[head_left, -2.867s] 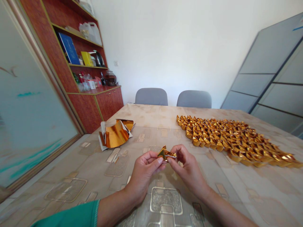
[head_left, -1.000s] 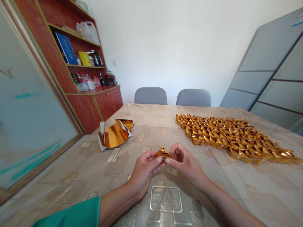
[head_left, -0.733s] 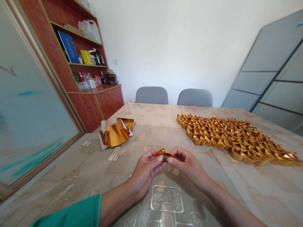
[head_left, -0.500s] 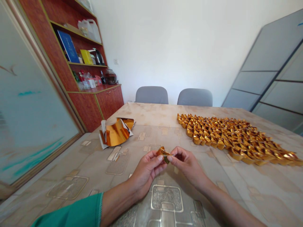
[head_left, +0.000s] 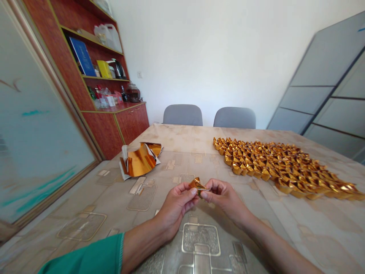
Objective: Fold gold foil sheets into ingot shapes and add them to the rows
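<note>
Between my two hands, just above the tablecloth, is a small folded piece of gold foil paper point(head_left: 197, 184). My left hand point(head_left: 177, 201) pinches its left side with thumb and fingers. On its right edge, the thumb and fingers of my right hand point(head_left: 224, 195) are closed. Part of the piece is hidden behind the fingertips. To the left lies a curled stack of gold foil sheets point(head_left: 140, 161) with white backs. Many folded gold paper ingots point(head_left: 256, 160) stand packed in rows on the right of the table.
A patterned cloth covers the table point(head_left: 182, 142). Two grey chairs point(head_left: 183, 115) stand at its far edge. At the back left is a red-brown cabinet point(head_left: 128, 121) holding bottles, a kettle and boxes. A grey panelled door point(head_left: 308, 83) is on the right.
My right thumb and fingers have shifted slightly along the right edge of the foil piece, which looks a little more opened out. The left hand has hardly moved.
</note>
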### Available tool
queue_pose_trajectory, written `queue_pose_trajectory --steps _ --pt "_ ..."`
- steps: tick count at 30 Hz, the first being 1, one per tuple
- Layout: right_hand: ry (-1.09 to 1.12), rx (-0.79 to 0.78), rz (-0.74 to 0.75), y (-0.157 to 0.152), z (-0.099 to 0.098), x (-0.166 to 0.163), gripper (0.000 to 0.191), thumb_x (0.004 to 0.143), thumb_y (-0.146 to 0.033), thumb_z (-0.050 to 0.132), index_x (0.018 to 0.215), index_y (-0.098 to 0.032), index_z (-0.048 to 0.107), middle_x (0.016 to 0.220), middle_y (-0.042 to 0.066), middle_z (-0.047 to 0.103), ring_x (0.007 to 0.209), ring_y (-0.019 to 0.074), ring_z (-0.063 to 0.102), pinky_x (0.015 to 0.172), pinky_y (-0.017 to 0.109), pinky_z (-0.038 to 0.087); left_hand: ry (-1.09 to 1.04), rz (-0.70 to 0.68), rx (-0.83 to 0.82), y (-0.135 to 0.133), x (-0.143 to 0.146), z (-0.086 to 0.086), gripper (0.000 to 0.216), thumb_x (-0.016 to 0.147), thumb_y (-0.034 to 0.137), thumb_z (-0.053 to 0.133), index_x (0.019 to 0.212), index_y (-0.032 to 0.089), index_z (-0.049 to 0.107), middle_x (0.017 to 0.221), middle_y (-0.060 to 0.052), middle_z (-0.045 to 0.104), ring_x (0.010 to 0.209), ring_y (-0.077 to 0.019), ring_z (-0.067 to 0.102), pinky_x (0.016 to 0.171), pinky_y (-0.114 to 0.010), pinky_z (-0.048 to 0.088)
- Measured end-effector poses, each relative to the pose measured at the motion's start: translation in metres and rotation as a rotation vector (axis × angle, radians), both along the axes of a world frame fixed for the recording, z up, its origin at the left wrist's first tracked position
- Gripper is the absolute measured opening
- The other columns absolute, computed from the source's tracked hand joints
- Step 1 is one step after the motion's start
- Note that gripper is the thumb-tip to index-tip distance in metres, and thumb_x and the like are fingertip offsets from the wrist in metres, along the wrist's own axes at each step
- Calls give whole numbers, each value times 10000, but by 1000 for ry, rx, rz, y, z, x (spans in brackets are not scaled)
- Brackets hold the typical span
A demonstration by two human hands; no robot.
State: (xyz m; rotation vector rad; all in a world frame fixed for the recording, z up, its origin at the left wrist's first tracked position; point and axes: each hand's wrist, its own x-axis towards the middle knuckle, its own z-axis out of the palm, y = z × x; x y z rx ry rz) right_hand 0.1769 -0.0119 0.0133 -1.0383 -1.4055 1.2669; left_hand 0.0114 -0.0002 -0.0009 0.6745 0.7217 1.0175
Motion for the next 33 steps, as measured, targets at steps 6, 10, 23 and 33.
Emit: queue_pose_trajectory --steps 6,10,23,33 --pt "-55 15 -29 0 -1 4 368 748 -574 692 651 -237 584 595 -16 529 560 155 444 553 284 345 22 33 -14 0 -1 0 335 569 246 903 730 141 629 729 3 699 637 -79 614 667 -194 512" --pt "-91 66 -31 -1 -3 3 339 790 -569 652 705 -245 597 648 -4 551 622 179 483 596 295 377 19 33 -21 -1 -1 2 332 562 236 901 721 144 625 725 6 694 633 -78 613 661 -194 511" --pt "5 53 -79 -7 -4 -7 290 817 -430 671 679 -196 571 634 -25 535 600 134 453 562 256 373 70 -54 49 -3 -1 4 333 688 372 833 844 136 658 755 -35 711 668 -116 651 660 -233 540" --pt "-83 61 -65 -5 -4 -2 285 826 -443 651 680 -206 588 649 5 610 613 155 511 578 272 393 165 -36 22 1 -1 6 356 544 328 906 736 102 709 686 -66 721 608 -113 649 550 -172 483"
